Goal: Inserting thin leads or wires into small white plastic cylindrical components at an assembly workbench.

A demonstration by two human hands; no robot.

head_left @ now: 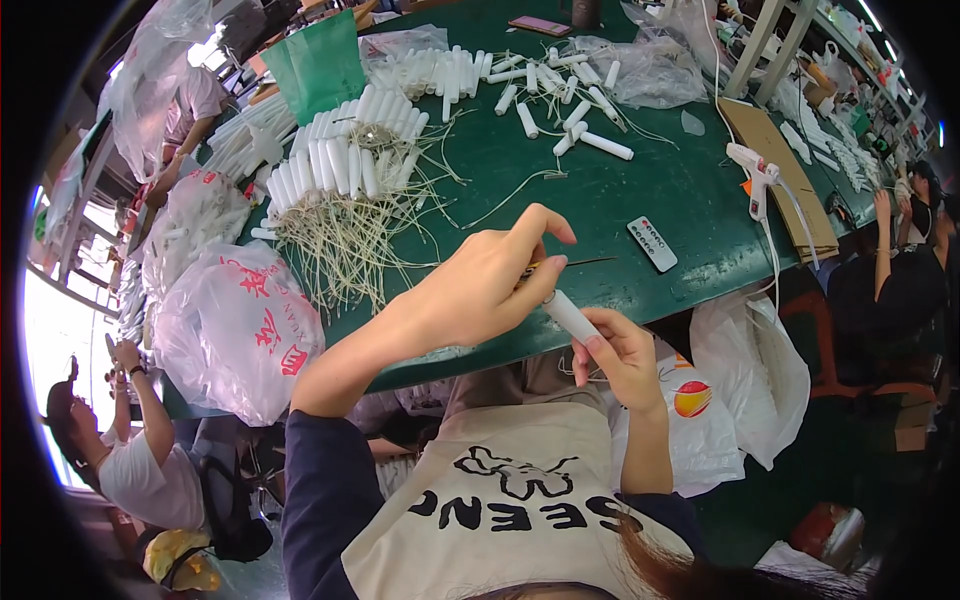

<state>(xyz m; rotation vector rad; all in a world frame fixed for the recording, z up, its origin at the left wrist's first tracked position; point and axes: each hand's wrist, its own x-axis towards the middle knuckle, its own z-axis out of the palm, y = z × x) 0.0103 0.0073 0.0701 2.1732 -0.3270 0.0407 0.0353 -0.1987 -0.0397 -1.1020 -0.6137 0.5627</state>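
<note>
Over the near edge of the table, my right hand (625, 362) grips a white tube (572, 318), its fingers wrapped round the lower end. My left hand (485, 285) is closed at the tube's upper end. A thin, pointed metal tool (592, 261) sticks out to the right from its fingers; what kind it is I cannot make out. Part of the tube's top is hidden by the left fingers. A pale wire hangs by my right hand. On the table lies a small white remote control (652, 245) with dark buttons, beyond the right hand.
White tubes with wires (340, 165) are heaped at the left, and loose tubes (605, 146) lie at the back. A glue gun (755, 180) with its cord rests at the right by cardboard (775, 170). Plastic bags (235, 325) crowd the left edge. Other people sit on both sides.
</note>
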